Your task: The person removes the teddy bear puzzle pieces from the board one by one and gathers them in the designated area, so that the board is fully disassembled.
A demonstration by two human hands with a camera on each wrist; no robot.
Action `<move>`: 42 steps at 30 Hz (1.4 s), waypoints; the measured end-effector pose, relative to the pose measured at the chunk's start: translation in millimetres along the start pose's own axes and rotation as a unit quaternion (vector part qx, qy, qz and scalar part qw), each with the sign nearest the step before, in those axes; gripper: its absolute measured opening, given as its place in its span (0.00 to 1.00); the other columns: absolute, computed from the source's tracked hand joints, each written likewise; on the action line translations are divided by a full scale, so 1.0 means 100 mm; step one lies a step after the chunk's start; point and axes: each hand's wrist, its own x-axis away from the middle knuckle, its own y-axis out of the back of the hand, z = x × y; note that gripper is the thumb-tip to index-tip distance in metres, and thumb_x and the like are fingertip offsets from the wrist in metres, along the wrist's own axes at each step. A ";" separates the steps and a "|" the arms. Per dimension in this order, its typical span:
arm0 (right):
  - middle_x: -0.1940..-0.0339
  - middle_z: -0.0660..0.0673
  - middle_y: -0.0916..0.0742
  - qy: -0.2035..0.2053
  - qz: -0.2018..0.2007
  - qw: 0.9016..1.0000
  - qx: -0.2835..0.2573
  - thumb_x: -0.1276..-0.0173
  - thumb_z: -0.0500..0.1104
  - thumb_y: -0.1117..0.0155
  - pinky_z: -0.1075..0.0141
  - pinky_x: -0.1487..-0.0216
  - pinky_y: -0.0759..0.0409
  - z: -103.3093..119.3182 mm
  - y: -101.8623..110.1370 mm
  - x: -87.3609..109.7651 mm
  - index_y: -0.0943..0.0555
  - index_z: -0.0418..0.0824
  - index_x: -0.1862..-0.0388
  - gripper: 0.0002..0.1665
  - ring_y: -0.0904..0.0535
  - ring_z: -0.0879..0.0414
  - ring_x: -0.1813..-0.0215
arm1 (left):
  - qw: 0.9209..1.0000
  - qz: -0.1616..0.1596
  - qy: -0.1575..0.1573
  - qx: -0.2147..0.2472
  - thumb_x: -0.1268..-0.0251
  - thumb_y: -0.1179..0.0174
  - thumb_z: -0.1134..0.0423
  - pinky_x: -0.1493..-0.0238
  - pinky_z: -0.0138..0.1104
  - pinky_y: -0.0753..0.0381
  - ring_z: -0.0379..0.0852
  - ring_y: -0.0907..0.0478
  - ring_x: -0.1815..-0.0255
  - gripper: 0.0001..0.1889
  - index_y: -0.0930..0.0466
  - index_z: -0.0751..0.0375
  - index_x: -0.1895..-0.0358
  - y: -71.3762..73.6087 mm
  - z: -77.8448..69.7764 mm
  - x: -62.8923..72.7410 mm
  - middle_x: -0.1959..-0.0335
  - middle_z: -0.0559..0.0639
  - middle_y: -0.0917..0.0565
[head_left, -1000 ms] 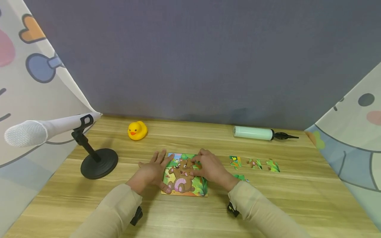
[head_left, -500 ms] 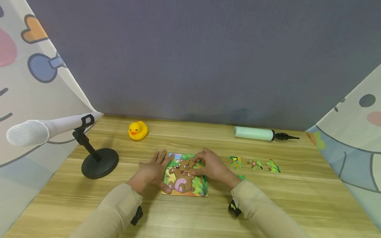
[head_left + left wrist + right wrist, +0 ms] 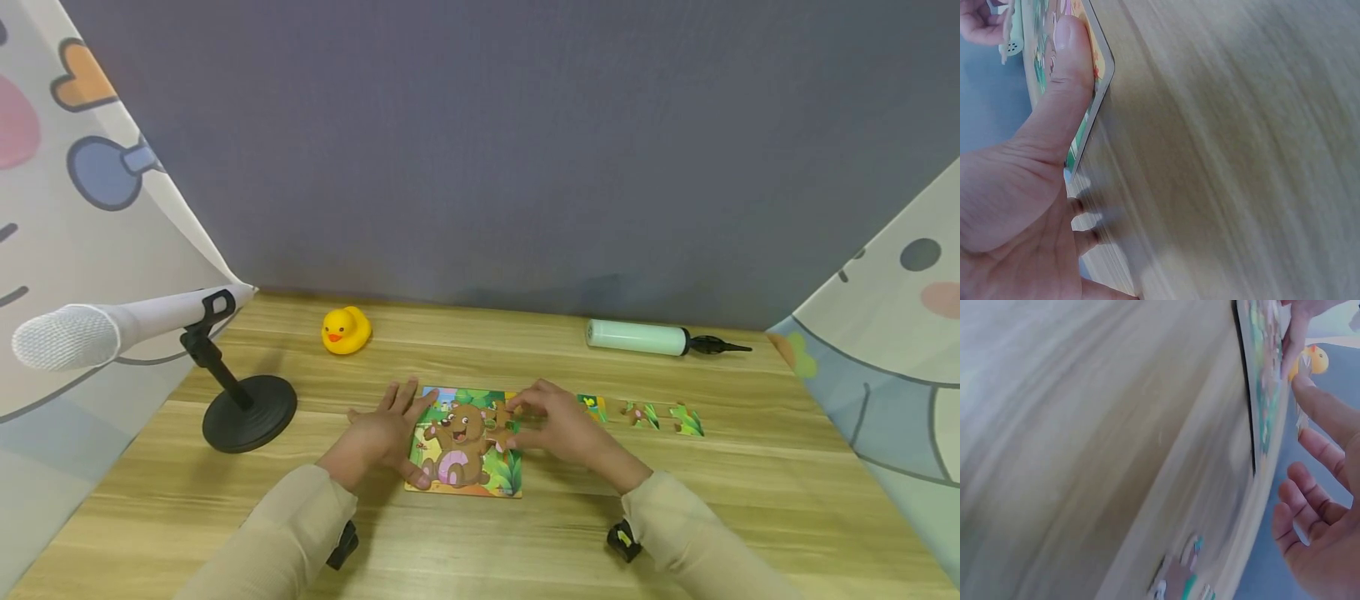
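A square puzzle board (image 3: 453, 467) with a bear picture lies on the wooden table. My left hand (image 3: 378, 437) rests on its left edge with fingers spread straight; in the left wrist view the thumb (image 3: 1069, 75) presses on the board's corner. My right hand (image 3: 562, 429) pinches a brown puzzle piece (image 3: 499, 425) between thumb and index finger, over the right part of the board. In the right wrist view this thin puzzle piece (image 3: 1301, 417) shows edge-on above the board, the other fingers loosely bent.
Loose puzzle pieces (image 3: 687, 420) lie in a row right of the board, one partly behind my right hand. A yellow rubber duck (image 3: 346, 331) sits behind left. A white microphone on a black stand (image 3: 251, 414) is at left; a pale green hand pump (image 3: 637, 337) lies back right.
My right hand has moved right with the puzzle piece, uncovering more of the bear's face on the board. The left hand has stayed in place.
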 end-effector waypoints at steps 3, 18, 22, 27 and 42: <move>0.49 0.50 0.18 0.008 0.003 1.000 -0.014 0.41 0.51 0.20 0.47 0.43 0.20 -0.01 0.07 0.06 0.16 0.49 0.46 0.25 0.20 0.45 0.42 | 1.000 0.001 0.000 0.003 0.62 0.20 0.39 0.43 0.82 0.47 0.68 0.61 0.18 0.69 0.54 0.55 0.17 0.00 0.01 0.00 0.17 0.65 0.60; 0.51 0.52 0.17 0.004 -0.014 1.000 0.004 0.43 0.52 0.19 0.55 0.55 0.21 -0.17 0.42 0.37 0.14 0.53 0.45 0.26 0.23 0.48 0.48 | 1.000 -0.001 -0.004 0.005 0.62 0.19 0.39 0.44 0.82 0.47 0.68 0.61 0.18 0.69 0.55 0.55 0.17 0.00 0.02 0.01 0.17 0.65 0.60; 0.51 0.51 0.17 0.004 -0.014 1.000 0.015 0.43 0.51 0.19 0.59 0.57 0.22 -0.25 0.51 0.46 0.15 0.52 0.45 0.26 0.22 0.48 0.48 | 1.000 -0.005 -0.007 0.005 0.62 0.20 0.39 0.44 0.82 0.46 0.69 0.60 0.18 0.69 0.54 0.56 0.17 -0.01 0.02 0.01 0.17 0.66 0.59; 0.50 0.54 0.17 -0.001 -0.012 1.000 0.020 0.42 0.54 0.20 0.61 0.59 0.23 -0.34 0.60 0.58 0.15 0.54 0.45 0.25 0.23 0.49 0.49 | 1.000 -0.007 -0.009 0.008 0.63 0.19 0.39 0.44 0.82 0.46 0.69 0.60 0.19 0.69 0.54 0.56 0.17 -0.01 0.02 0.01 0.17 0.66 0.59; 0.53 0.54 0.16 0.000 -0.039 0.998 0.054 0.41 0.53 0.21 0.63 0.60 0.24 -0.61 0.89 0.96 0.15 0.52 0.45 0.26 0.24 0.56 0.54 | 1.000 -0.010 -0.014 0.014 0.62 0.19 0.40 0.44 0.83 0.47 0.69 0.61 0.19 0.69 0.54 0.56 0.17 -0.01 0.02 0.02 0.17 0.67 0.60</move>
